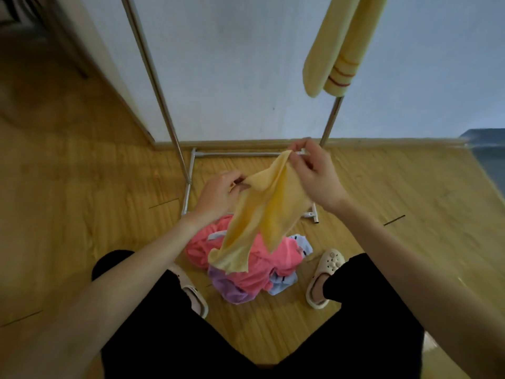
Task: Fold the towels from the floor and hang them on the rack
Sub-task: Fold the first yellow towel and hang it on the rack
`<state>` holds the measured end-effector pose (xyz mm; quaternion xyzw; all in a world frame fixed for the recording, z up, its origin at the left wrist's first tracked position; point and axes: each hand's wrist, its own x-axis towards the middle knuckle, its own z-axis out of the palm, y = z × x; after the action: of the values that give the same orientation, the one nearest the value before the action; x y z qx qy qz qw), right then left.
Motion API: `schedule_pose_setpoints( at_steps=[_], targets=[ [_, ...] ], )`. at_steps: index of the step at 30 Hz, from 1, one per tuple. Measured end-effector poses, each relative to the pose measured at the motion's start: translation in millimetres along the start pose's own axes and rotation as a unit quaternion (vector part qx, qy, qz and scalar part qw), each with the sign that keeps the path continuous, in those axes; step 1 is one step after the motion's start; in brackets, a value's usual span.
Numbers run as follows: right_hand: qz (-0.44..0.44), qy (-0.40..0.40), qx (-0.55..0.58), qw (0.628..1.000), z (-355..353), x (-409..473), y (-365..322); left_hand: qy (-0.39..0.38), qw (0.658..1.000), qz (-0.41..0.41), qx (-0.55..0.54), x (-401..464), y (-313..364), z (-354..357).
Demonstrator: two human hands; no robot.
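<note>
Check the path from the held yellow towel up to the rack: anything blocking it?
Nothing visible blocks it. The left hand and right hand pinch the yellow towel in open air before the rack. A striped yellow towel already hangs at upper right; the rail itself is out of frame.

The yellow towel (262,212) is soft matt cloth. The rack (153,75) is shiny metal tubing. The floor (82,187) is glossy wood-look planking.

Soft, even indoor light, dim upper-left corner, slight overall blur, wide-angle bending at edges.
</note>
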<state>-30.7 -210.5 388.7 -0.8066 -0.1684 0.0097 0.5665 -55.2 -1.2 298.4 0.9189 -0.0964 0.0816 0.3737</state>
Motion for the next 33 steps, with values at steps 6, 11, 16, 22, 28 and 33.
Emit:
schedule_pose_setpoints(
  at_steps=[6, 11, 16, 22, 28, 33],
  targets=[
    [0.068, 0.07, 0.082, 0.992, -4, 15, -61, 0.002, 0.999, 0.038, 0.019, 9, 36, -41],
    [0.107, 0.108, 0.134, 0.979, 4, 25, -86, 0.027, 0.997, 0.066, 0.006, -14, 65, -64],
    [0.136, 0.134, 0.156, 0.969, 12, 33, -101, -0.042, 0.995, 0.039, 0.08, -39, 87, -72],
    [0.155, 0.157, 0.188, 0.957, 14, 44, -111, -0.001, 0.994, 0.011, 0.104, -36, 94, -54],
    [0.185, 0.213, 0.215, 0.935, -6, 49, -97, 0.043, 0.997, -0.064, -0.032, -34, 89, -67],
    [0.266, 0.231, 0.231, 0.907, -20, 45, -68, 0.11, 0.965, -0.151, -0.185, -28, 94, -85]
  ],
)
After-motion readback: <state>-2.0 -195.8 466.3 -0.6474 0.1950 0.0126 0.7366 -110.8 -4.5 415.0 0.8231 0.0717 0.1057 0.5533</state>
